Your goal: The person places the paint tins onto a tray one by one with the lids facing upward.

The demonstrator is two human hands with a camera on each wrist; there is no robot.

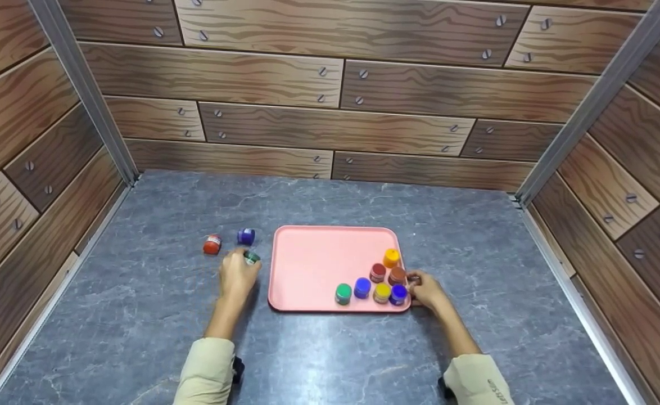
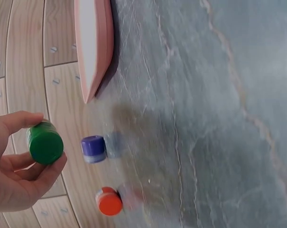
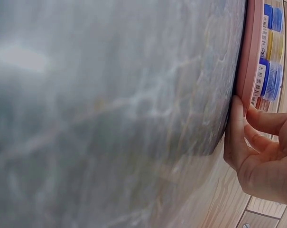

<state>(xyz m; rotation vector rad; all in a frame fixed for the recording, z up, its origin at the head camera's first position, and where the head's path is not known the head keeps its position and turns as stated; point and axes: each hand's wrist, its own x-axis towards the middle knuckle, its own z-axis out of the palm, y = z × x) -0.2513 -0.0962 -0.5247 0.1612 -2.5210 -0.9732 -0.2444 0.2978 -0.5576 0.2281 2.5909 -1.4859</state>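
Observation:
Between thumb and fingers, my left hand grips a green-capped paint jar, just left of the pink tray. A purple-blue paint jar and an orange-red paint jar lie on their sides beyond that hand. At the tray's near right corner, my right hand pinches the rim, thumb above and fingers below in the right wrist view. Upright on the tray's right part stand several paint jars, among them a green one, a yellow one and an orange one.
The grey marbled tabletop carries everything. Wood-patterned panels wall it at the back and both sides, with metal posts at the back corners.

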